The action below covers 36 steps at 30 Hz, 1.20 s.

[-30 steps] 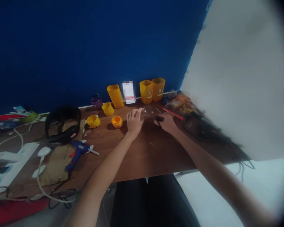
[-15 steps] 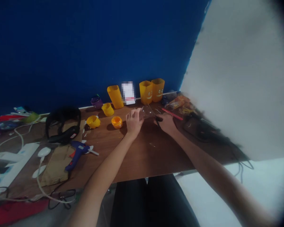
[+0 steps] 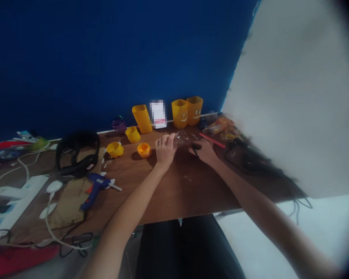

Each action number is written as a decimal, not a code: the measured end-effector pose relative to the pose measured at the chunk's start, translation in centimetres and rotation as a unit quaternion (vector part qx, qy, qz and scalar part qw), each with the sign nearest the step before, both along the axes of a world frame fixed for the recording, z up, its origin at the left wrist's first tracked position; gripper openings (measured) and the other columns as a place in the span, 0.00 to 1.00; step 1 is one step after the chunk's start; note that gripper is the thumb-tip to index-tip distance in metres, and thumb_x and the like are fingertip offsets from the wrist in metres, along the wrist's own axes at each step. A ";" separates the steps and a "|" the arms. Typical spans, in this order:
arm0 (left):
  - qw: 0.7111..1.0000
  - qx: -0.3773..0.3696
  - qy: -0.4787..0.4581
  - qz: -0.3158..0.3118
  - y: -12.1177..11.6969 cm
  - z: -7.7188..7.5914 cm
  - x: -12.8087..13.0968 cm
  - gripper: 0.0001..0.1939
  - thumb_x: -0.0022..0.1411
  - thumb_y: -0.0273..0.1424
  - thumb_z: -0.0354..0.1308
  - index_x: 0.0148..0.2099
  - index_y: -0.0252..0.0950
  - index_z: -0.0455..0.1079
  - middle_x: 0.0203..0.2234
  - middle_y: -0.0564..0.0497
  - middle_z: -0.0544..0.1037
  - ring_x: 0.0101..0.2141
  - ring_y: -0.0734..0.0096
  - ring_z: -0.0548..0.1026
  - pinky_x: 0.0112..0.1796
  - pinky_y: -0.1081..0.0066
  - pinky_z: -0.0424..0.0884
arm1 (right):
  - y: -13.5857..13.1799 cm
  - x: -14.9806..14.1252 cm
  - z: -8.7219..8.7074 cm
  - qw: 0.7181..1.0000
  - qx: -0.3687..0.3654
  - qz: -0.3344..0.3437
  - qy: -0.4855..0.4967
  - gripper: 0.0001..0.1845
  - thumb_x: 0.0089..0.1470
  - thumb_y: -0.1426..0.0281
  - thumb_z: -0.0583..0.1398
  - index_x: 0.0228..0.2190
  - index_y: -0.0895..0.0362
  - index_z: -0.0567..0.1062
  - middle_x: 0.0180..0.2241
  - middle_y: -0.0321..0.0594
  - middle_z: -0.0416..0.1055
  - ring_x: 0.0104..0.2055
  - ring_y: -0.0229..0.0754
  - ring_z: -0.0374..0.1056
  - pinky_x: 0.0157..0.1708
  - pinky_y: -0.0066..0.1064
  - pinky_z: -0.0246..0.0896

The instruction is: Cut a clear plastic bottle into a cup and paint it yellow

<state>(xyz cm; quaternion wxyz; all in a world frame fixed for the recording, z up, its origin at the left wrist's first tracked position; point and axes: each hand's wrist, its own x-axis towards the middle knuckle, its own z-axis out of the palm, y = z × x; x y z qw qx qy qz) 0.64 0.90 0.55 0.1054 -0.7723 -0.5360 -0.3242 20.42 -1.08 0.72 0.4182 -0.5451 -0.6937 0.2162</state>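
Note:
Near the middle of the wooden table, my left hand (image 3: pixel 165 149) is closed on a clear plastic piece (image 3: pixel 182 138) that looks like part of a cut bottle. To its right, my right hand (image 3: pixel 206 150) grips scissors (image 3: pixel 196 147) by their black handles. The blades meet the plastic's right side, but how far they are apart is too blurred to tell. Left of my left hand stands a small yellow-orange paint jar (image 3: pixel 144 150). A red pen-like stick (image 3: pixel 211 140) lies just beyond my right hand.
Yellow containers with faces (image 3: pixel 194 111), a plain yellow container (image 3: pixel 142 119) and a phone-like pixelated rectangle (image 3: pixel 158 113) stand along the blue wall. A blue glue gun (image 3: pixel 95 190), black headphones (image 3: pixel 78 155) and a white power strip (image 3: pixel 20 203) lie left. Dark cables (image 3: pixel 258 164) lie right.
The scissor blade showing over the clear plastic earlier is no longer distinct, and the plastic has turned slightly. Both hands stay in nearly the same place.

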 end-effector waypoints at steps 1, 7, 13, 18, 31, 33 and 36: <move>1.000 0.000 -0.001 0.003 0.0 0.0 0.0 0.23 0.66 0.34 0.55 0.62 0.41 0.61 0.51 0.42 0.73 0.51 0.54 0.71 0.52 0.56 0.64 | 0.0 0.0 0.1 1.000 -0.001 0.001 0.000 0.14 0.46 0.62 0.61 0.26 0.61 0.79 0.20 0.37 0.66 0.25 0.35 0.59 0.25 0.26 0.54; 1.000 0.012 -0.008 0.004 0.1 -0.4 -0.1 0.24 0.65 0.35 0.57 0.62 0.41 0.60 0.52 0.42 0.73 0.52 0.55 0.71 0.52 0.57 0.63 | -0.2 -0.2 0.3 1.000 0.000 -0.003 0.007 0.14 0.45 0.63 0.60 0.26 0.61 0.79 0.19 0.37 0.65 0.24 0.35 0.59 0.26 0.26 0.53; 0.999 0.027 -0.031 0.001 0.6 -0.7 0.0 0.32 0.63 0.47 0.58 0.63 0.38 0.59 0.53 0.40 0.73 0.53 0.53 0.71 0.53 0.56 0.64 | 0.0 0.0 0.3 1.000 0.006 -0.005 0.008 0.13 0.45 0.63 0.61 0.23 0.61 0.78 0.18 0.36 0.64 0.24 0.34 0.58 0.25 0.26 0.52; 0.993 0.065 -0.053 -0.077 1.0 -1.2 0.1 0.30 0.64 0.42 0.58 0.63 0.36 0.59 0.54 0.39 0.74 0.54 0.54 0.72 0.54 0.56 0.66 | 0.5 0.3 -0.3 1.000 0.004 -0.009 0.017 0.12 0.45 0.64 0.62 0.24 0.61 0.78 0.19 0.37 0.64 0.24 0.34 0.57 0.24 0.26 0.52; 0.984 0.119 -0.116 -0.063 1.5 -1.4 -0.4 0.19 0.61 0.37 0.63 0.51 0.36 0.66 0.42 0.42 0.78 0.43 0.56 0.77 0.44 0.60 0.72 | 0.6 0.7 0.2 0.999 -0.003 0.038 0.014 0.15 0.46 0.61 0.62 0.28 0.61 0.80 0.21 0.35 0.66 0.24 0.33 0.59 0.26 0.26 0.53; 0.984 0.123 -0.102 -0.077 1.5 -1.4 -0.5 0.19 0.60 0.36 0.63 0.51 0.35 0.66 0.42 0.42 0.78 0.43 0.56 0.77 0.44 0.60 0.72 | 0.4 0.6 0.4 0.999 0.002 0.034 0.005 0.14 0.46 0.61 0.62 0.28 0.61 0.80 0.20 0.35 0.65 0.24 0.33 0.58 0.26 0.26 0.53; 0.984 0.128 -0.087 -0.084 1.5 -1.5 -0.5 0.21 0.59 0.34 0.65 0.52 0.36 0.66 0.43 0.43 0.78 0.43 0.56 0.77 0.44 0.60 0.71 | 0.4 0.6 0.4 1.000 0.008 0.030 -0.006 0.14 0.46 0.62 0.62 0.28 0.61 0.79 0.20 0.36 0.66 0.24 0.33 0.58 0.26 0.26 0.53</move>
